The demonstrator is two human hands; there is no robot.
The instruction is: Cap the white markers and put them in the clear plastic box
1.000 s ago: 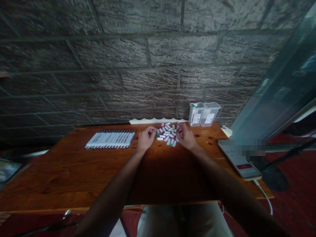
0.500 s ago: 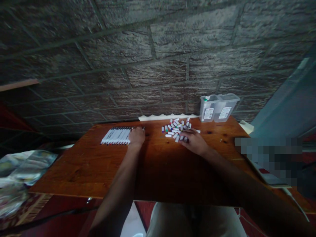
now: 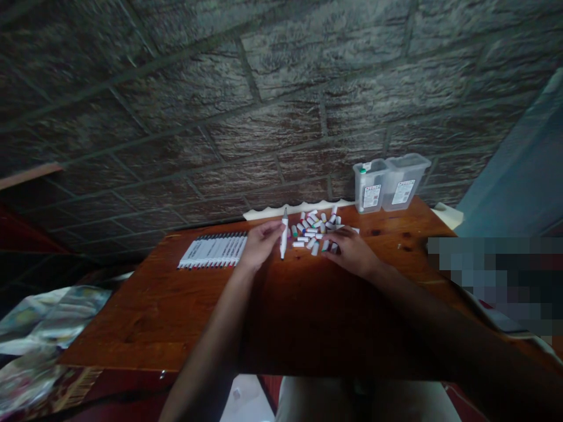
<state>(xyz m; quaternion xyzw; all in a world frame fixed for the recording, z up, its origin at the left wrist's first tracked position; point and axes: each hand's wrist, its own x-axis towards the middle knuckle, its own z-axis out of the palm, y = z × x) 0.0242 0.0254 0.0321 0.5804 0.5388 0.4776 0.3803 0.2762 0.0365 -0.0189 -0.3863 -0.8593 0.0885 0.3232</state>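
Note:
A white marker [image 3: 284, 239] stands nearly upright in my left hand [image 3: 261, 243], pinched between thumb and fingers. Its grey tip points up, with no cap on it. To the left of this hand lies a row of several uncapped white markers [image 3: 211, 252], side by side, tips toward the wall. My right hand [image 3: 352, 249] hovers low at the near right side of a loose pile of white caps [image 3: 311, 231] with coloured ends. Its fingers are curved and apart, close around some caps; whether they touch one is unclear.
Two clear plastic containers [image 3: 402, 193] with labels stand at the back right, a green-ended marker in the left one. The wooden table [image 3: 308, 316] meets a stone-patterned wall [image 3: 290, 129]. Plastic bags [image 3: 57, 316] lie at the left; a blurred object is at the right.
My left hand has moved right from the row's end and now holds a marker upright beside the caps. My right hand stays by the pile. The view has tilted slightly.

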